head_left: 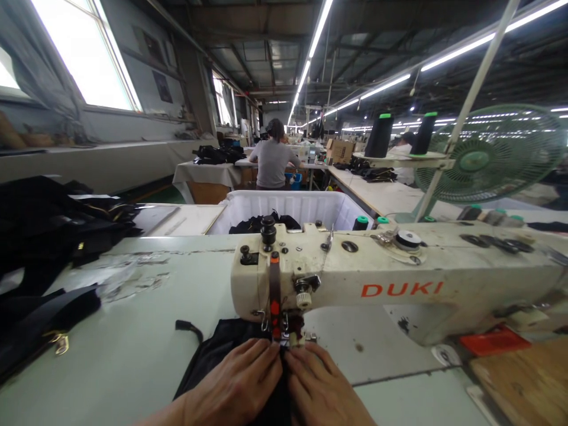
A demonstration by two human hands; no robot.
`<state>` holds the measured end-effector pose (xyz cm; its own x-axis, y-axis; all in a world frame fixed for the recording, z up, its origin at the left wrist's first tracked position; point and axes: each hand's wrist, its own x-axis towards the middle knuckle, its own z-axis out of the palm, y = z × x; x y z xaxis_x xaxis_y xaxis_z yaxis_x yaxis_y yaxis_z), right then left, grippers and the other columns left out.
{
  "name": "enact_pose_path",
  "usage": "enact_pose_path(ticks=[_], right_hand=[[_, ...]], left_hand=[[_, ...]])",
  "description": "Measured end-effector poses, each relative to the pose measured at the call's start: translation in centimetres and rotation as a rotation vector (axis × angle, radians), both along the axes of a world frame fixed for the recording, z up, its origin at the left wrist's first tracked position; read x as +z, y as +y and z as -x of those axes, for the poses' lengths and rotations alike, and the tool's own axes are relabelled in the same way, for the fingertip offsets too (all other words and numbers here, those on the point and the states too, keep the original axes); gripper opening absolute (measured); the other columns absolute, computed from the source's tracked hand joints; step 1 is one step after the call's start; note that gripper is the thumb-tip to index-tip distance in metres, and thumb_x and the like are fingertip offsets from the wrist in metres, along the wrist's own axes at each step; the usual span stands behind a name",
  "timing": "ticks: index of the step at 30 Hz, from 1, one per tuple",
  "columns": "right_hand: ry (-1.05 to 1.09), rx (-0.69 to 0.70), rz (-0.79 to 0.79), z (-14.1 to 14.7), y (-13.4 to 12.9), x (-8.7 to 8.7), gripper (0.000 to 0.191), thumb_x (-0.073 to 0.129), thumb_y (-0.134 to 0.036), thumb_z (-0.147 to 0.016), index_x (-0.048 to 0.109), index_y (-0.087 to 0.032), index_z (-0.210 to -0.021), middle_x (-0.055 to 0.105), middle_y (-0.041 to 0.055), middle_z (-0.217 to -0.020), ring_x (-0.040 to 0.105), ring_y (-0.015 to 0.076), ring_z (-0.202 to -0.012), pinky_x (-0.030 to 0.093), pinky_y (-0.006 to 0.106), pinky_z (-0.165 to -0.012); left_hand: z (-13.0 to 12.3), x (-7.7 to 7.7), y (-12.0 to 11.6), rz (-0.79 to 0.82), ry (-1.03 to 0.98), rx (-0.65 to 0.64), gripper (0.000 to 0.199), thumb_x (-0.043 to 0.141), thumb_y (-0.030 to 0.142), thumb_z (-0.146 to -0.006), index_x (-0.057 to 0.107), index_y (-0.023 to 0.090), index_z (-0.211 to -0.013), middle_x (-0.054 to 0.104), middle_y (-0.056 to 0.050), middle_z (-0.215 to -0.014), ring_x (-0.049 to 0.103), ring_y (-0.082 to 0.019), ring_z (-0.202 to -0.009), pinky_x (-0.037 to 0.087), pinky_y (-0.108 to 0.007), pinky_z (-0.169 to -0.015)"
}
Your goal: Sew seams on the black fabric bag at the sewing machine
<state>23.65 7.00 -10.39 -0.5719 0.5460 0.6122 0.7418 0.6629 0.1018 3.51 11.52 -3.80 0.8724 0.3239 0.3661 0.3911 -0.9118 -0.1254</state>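
Note:
Black cloth (217,349) lies under the needle area of a white sewing machine (337,266) marked DUKI. My left hand (237,378) is on the cloth, fingers close together and bent over it just left of the presser foot (284,338). On the other side, my right hand (322,381) holds the cloth's right part, its fingertips just below the foot. Between the hands a dark strip of cloth runs toward me. Both thumbs are hidden. A black cord end (189,326) sticks out at the cloth's left side.
Black garments with gold zippers (57,343) are heaped on the left of the pale green table (146,319). Behind the machine stands a white bin (302,204) holding dark cloth. Thread cones (379,136) and a green fan (479,157) rise at right. A person (273,157) sits ahead.

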Motion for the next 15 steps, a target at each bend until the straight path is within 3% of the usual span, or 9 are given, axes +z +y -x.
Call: enact_pose_path(ticks=[5,11,15], right_hand=[[0.014,-0.014,0.001,-0.2,-0.1,0.3,0.022,0.049,-0.034,-0.099,0.063,-0.018,-0.091,0.069,0.0022,-0.112,0.056,0.0192,-0.105,0.037,0.036,-0.1],[0.023,-0.008,0.027,-0.3,0.1,0.4,0.018,0.056,-0.036,-0.096,0.062,-0.019,-0.096,0.068,0.0,-0.114,0.054,0.019,-0.105,0.034,0.037,-0.101],[-0.011,-0.012,0.054,-0.4,0.1,0.1,0.018,0.063,-0.038,-0.092,0.061,-0.02,-0.094,0.065,-0.0005,-0.119,0.052,0.0203,-0.108,0.032,0.037,-0.102]], left_hand=[[0.4,-0.8,0.0,0.047,-0.044,-0.016,0.038,0.023,0.018,-0.104,0.06,0.015,-0.11,0.068,-0.009,-0.106,0.064,-0.02,-0.088,0.053,-0.031,-0.082],[0.4,0.8,-0.5,0.063,-0.071,-0.03,0.041,0.021,0.02,-0.105,0.063,0.019,-0.108,0.069,-0.004,-0.093,0.062,-0.017,-0.077,0.052,-0.027,-0.076],[0.0,-0.4,-0.5,0.026,-0.149,-0.014,0.048,0.018,0.023,-0.106,0.065,0.017,-0.098,0.069,-0.004,-0.084,0.062,-0.018,-0.074,0.051,-0.028,-0.071]])
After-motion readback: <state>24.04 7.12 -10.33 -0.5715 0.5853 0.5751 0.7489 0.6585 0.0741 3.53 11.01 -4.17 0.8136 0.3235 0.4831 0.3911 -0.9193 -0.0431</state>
